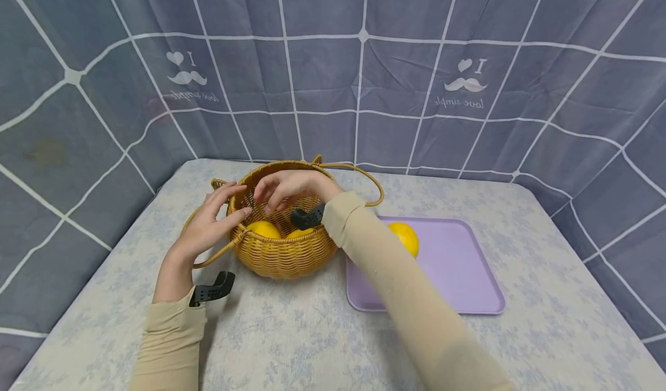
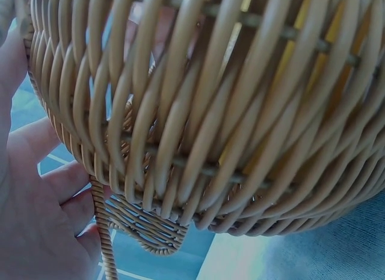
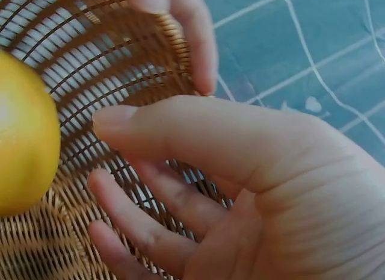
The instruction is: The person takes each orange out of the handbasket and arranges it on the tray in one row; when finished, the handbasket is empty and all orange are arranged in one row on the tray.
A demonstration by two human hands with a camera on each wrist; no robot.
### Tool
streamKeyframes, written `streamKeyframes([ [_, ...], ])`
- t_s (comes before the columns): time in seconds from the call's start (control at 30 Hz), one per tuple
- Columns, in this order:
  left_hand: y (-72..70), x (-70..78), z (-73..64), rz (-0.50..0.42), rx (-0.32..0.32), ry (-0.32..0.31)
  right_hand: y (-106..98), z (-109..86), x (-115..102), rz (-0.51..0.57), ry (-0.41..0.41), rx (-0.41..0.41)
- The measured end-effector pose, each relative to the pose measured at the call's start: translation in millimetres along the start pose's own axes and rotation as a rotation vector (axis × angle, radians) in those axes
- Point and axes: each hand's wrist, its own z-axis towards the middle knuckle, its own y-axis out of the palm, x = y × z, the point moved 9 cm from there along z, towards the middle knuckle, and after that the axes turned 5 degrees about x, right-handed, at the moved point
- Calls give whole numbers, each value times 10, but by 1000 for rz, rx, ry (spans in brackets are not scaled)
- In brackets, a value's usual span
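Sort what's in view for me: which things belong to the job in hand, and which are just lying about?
Likely the job:
- basket
- two fruits inside it
- third fruit
- tray under that one
- left hand
- right hand

Just about:
- table
- curtain

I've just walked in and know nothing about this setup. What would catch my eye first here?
Probably the woven basket left of centre on the table, with two bright yellow fruits inside, the left hand by its left rim and the right hand at its mouth, holding nothing. Next, the purple tray to its right, where another yellow fruit shows partly behind the right sleeve.
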Motion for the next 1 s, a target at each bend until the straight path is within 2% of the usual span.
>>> streamKeyframes([
  [0.23,3,19,23,5,7,20,27,58,-10,-101,-73,29],
  [0.57,5,41,14,16,6,12,101,81,-5,-247,-134,14],
  [0.73,-5,71,-7,28,-5,5,163,68,13,-281,-147,-29],
  [0.87,-1,87,-17,30,-6,15,176,68,37,-334,-147,-33],
  [1.0,1,85,-19,31,1,24,188,65,41,-338,-151,-43],
])
